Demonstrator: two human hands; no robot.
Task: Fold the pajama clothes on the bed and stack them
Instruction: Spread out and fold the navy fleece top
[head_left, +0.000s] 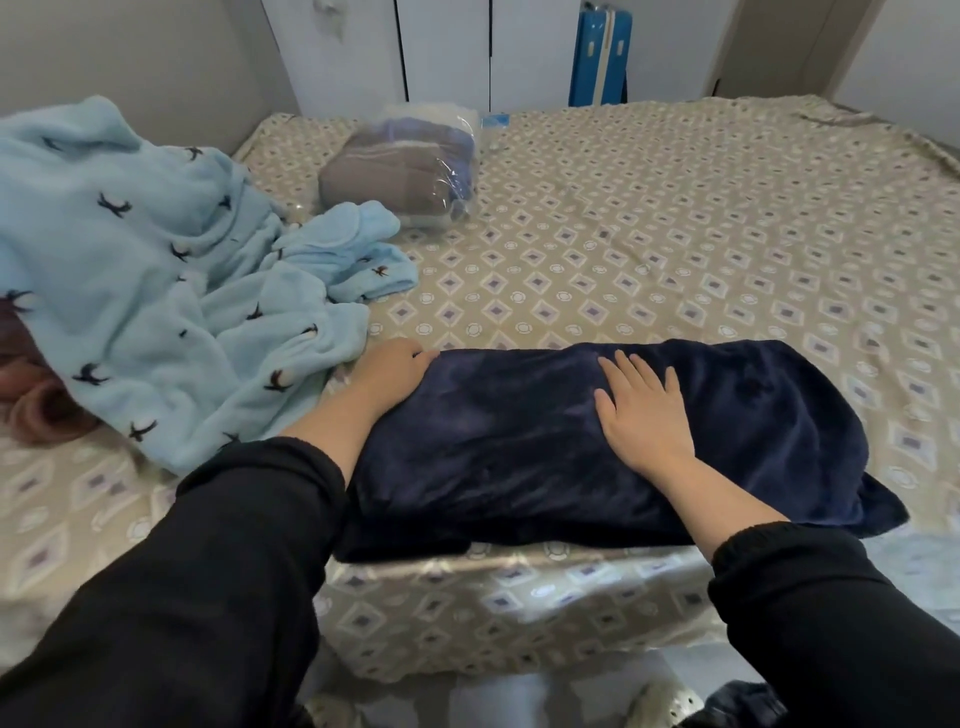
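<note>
Patterned beige bedsheet (675, 249) covers the bed, white wardrobe doors and a blue panel (600, 57) behind its far edge. Navy fleece pajama piece (493, 447) lies folded into a long band at the near edge, right tip hanging slightly past the sheet. Right hand (641, 410) flat on top, fingers spread, gripping nothing. Left hand (392, 371) at the band's left end, fingertips tucked at the fabric edge; whether it pinches cloth cannot be told. Both black sleeves cut off by frame. Light blue pajama garment (156, 280) heaped unfolded at left, partly hiding a pink item (31, 400). 1 bagged bundle (405, 171) far left, contents unclear.
</note>
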